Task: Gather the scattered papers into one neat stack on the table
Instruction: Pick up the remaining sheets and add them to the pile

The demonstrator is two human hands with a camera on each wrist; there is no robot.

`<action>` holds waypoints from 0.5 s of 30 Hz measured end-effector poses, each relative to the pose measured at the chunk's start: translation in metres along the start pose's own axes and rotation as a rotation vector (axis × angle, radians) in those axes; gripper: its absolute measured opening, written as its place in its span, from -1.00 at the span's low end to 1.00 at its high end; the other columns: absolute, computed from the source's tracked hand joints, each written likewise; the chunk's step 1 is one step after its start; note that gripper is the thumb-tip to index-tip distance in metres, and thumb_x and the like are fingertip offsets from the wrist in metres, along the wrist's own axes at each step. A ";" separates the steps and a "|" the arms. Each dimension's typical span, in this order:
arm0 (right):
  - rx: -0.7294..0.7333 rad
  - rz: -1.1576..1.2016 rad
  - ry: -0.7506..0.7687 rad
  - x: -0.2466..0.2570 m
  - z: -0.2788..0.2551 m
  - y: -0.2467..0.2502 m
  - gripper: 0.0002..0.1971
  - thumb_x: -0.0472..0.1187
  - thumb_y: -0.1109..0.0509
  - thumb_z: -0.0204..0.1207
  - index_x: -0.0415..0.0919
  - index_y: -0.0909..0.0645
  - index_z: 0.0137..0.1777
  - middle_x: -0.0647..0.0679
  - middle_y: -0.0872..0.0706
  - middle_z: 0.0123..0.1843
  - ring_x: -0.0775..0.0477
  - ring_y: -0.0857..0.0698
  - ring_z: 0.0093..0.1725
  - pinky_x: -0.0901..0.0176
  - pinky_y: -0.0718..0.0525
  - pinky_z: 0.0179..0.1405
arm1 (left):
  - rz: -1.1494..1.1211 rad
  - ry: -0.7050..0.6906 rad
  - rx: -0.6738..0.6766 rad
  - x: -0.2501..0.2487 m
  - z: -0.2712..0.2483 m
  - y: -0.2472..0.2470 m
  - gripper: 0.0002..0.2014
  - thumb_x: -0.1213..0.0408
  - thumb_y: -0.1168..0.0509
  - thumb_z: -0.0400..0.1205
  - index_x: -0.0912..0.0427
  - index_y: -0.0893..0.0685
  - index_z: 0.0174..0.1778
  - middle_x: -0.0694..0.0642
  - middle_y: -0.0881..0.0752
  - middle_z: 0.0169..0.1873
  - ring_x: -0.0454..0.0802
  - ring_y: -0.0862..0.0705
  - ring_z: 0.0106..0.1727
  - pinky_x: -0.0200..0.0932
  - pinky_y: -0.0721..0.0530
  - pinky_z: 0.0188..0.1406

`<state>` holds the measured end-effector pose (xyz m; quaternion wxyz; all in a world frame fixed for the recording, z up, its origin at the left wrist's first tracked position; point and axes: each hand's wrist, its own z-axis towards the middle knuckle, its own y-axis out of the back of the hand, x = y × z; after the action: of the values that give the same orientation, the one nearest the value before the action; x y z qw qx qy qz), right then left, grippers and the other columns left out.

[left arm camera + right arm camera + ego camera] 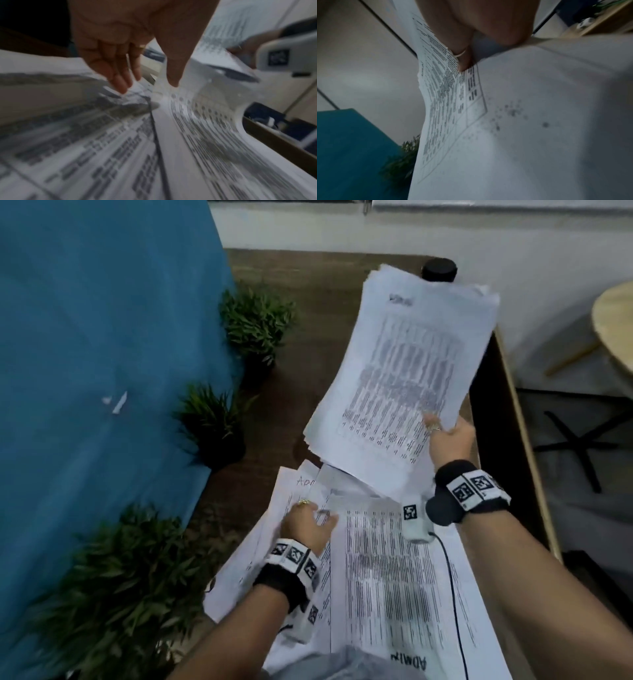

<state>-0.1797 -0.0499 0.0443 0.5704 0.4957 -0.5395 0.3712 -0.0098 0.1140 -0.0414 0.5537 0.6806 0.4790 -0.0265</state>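
- The right hand (450, 433) is raised above the dark brown wooden table (284, 419), gripping a thick bundle of white printed sheets (404, 371) by its lower right corner, thumb on the printed face.
- From the right wrist view, the fingers (464, 59) curl under that bundle (505, 121) and pinch it, a thin ring showing on 1 of them; the pages fan slightly at the edges.
- The bundle tilts away from the person, its top edge near a black round cap (439, 269) at the far end of the table.
- The left hand (310, 527) lies low over the loose white printed papers (387, 587) still spread on the table, fingers fairly straight and slightly apart, holding nothing that I can see.
- In the left wrist view, the fingertips (122, 86) touch or nearly touch a curled sheet edge; blur keeps me from telling which.
- The loose papers (106, 148) overlap untidily along the table's near right part, some reaching the light wooden edge (278, 143).
- Both wrists wear black bands with white marker tags.
- 3 small green leafy plants in dark pots (212, 422) stand along the table's left side, against a teal blue fabric panel (96, 337).
- A pale round wooden tabletop (616, 323) shows at far right, well apart.
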 end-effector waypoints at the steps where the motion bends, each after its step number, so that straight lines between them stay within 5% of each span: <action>1: -0.040 0.001 -0.019 -0.005 -0.001 0.006 -0.77 -0.36 -0.40 0.50 -0.40 -0.66 0.15 -0.19 -0.68 -0.09 0.00 -0.58 -0.12 0.33 -0.63 -0.32 | 0.049 0.016 0.061 -0.001 -0.006 -0.007 -0.33 -0.14 -0.46 0.39 0.27 -0.55 0.26 0.22 -0.61 0.23 0.19 -0.62 0.26 -0.03 -0.63 0.24; 3: -0.110 -0.013 -0.073 -0.018 -0.006 0.020 -0.83 -0.32 -0.43 0.48 -0.30 -0.71 0.05 -0.20 -0.72 -0.12 -0.02 -0.60 -0.13 0.13 -0.66 -0.11 | 0.140 0.054 0.142 -0.008 -0.010 -0.017 -0.22 -0.14 -0.53 0.30 0.30 -0.46 0.28 0.22 -0.59 0.19 0.21 -0.63 0.22 0.01 -0.68 0.17; 7: -0.175 -0.051 -0.170 -0.040 -0.029 0.043 -0.91 -0.24 -0.42 0.46 -0.05 -0.74 -0.15 0.12 -0.68 -0.29 -0.02 -0.63 -0.28 0.03 -0.65 -0.09 | 0.131 0.073 0.203 -0.014 -0.009 -0.024 -0.41 0.15 -0.59 0.31 0.22 -0.49 0.17 0.19 -0.70 0.08 0.23 -0.67 0.15 0.20 -0.61 0.24; 9: -0.202 -0.028 -0.170 -0.042 -0.038 0.050 -0.81 -0.15 -0.48 0.44 -0.14 -0.70 0.04 0.11 -0.64 -0.31 -0.04 -0.64 -0.23 0.03 -0.65 -0.08 | 0.177 0.035 0.203 -0.013 -0.008 -0.021 -0.59 0.21 -0.48 0.43 0.22 -0.57 0.14 0.17 -0.73 0.05 0.20 -0.70 0.10 0.13 -0.61 0.23; 13: -0.218 0.039 -0.193 -0.036 -0.046 0.056 -0.83 -0.22 -0.47 0.46 -0.17 -0.58 -0.31 0.08 -0.53 -0.40 -0.03 -0.55 -0.21 0.11 -0.54 -0.19 | 0.191 -0.027 0.156 -0.006 -0.009 -0.016 -0.80 0.30 -0.26 0.60 0.32 -0.66 0.06 0.28 -0.74 0.06 0.23 -0.71 0.05 -0.09 -0.66 -0.04; 15: -0.236 0.061 -0.173 -0.031 -0.047 0.056 -0.85 -0.25 -0.48 0.45 -0.35 -0.65 -0.13 0.07 -0.53 -0.39 -0.04 -0.56 -0.16 0.08 -0.57 -0.15 | 0.154 0.002 0.113 -0.006 -0.013 -0.015 -0.79 0.27 -0.25 0.63 0.35 -0.64 0.04 0.31 -0.72 0.06 0.24 -0.70 0.06 -0.09 -0.60 -0.15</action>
<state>-0.2266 0.0121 0.0266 0.5646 0.4388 -0.6414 0.2781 -0.0299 0.1191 -0.0442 0.5142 0.7456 0.4236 -0.0103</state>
